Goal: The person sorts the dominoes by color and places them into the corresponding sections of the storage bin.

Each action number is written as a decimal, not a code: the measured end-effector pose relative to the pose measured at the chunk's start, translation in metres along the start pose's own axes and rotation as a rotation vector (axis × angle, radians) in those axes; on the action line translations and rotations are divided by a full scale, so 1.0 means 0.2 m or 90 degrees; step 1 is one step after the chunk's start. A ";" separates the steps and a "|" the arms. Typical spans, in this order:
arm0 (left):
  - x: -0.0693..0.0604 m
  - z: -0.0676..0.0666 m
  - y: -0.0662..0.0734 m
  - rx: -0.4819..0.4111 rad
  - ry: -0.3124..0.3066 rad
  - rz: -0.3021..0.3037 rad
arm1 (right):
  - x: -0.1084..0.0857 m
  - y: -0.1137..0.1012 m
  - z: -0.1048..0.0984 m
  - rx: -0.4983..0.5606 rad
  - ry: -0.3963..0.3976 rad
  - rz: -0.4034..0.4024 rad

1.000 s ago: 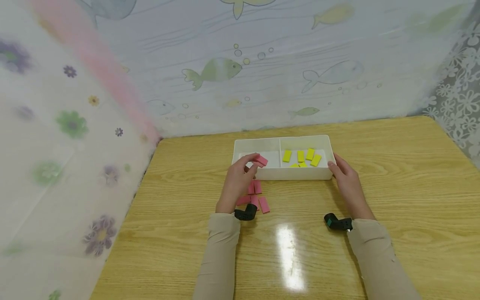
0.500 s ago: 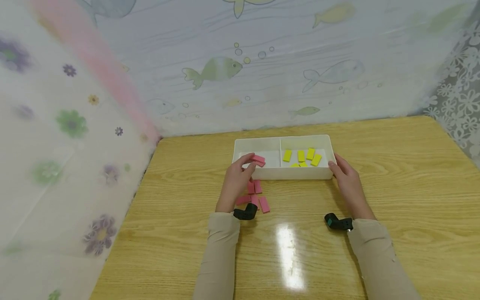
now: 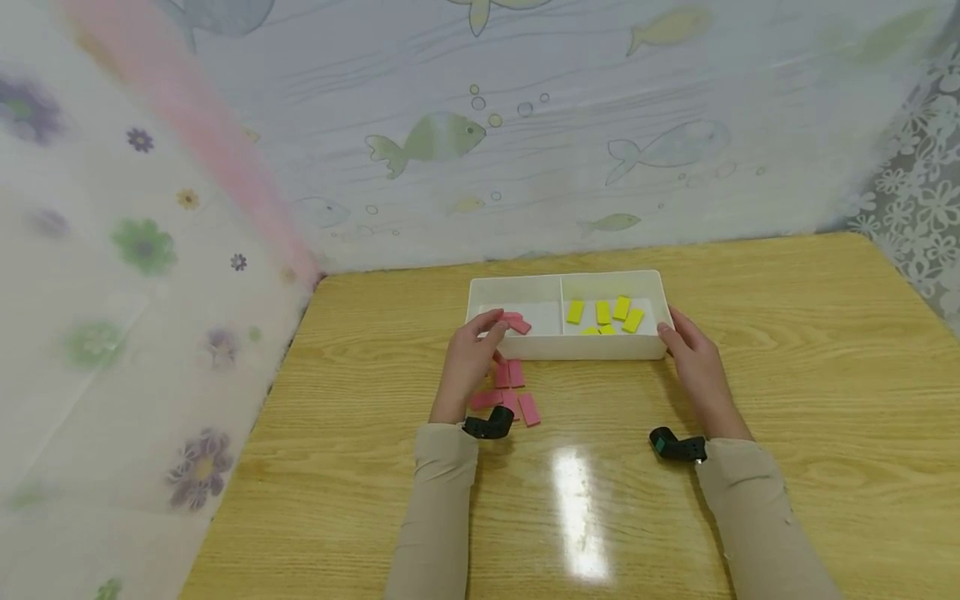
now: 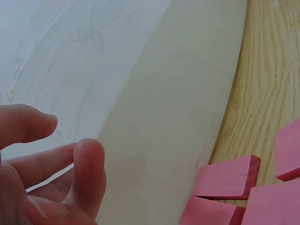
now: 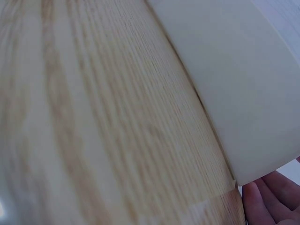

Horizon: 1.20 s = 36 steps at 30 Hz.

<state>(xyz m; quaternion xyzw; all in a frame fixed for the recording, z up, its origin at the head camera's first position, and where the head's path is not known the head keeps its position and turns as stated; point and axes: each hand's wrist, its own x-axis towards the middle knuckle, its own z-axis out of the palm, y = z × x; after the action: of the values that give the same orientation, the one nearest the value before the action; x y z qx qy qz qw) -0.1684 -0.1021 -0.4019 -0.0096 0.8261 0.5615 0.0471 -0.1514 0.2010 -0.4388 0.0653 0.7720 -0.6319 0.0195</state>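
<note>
A white two-compartment box stands on the table. Over its front left rim is my left hand; in the left wrist view, thumb and index finger are apart with nothing visible between them. Pink flat wooden blocks lie in the left compartment beside those fingertips, partly hidden. More pink blocks lie in front of the box, some beneath the left hand and wrist. My right hand grips the box's right end, thumb at the front corner and fingers behind the side wall. Several yellow blocks occupy the right compartment.
The wooden table runs back to a fish-patterned curtain. A flowered sheet hangs along the left edge. Black wrist cameras sit below both hands. A divider splits the box.
My left hand has let go of the pink blocks it pinched, and they have dropped into the left compartment. It has drawn slightly left. My right hand stays on the box.
</note>
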 end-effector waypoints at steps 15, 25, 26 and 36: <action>0.01 0.01 -0.02 0.016 -0.005 -0.012 | 0.00 0.01 0.00 0.010 -0.005 0.005; 0.03 0.01 -0.03 0.006 -0.012 0.020 | 0.01 0.01 -0.01 0.002 -0.003 -0.003; 0.03 0.01 -0.03 0.005 -0.010 0.019 | 0.01 0.01 -0.01 0.003 -0.002 -0.005; 0.03 0.01 -0.03 0.025 -0.016 -0.020 | 0.00 0.00 -0.01 0.001 -0.003 0.006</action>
<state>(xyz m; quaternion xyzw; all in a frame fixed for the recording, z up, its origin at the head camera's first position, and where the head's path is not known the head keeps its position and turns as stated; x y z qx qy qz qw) -0.1732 -0.1013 -0.4083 -0.0146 0.8362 0.5443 0.0662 -0.1521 0.2022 -0.4383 0.0677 0.7713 -0.6324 0.0243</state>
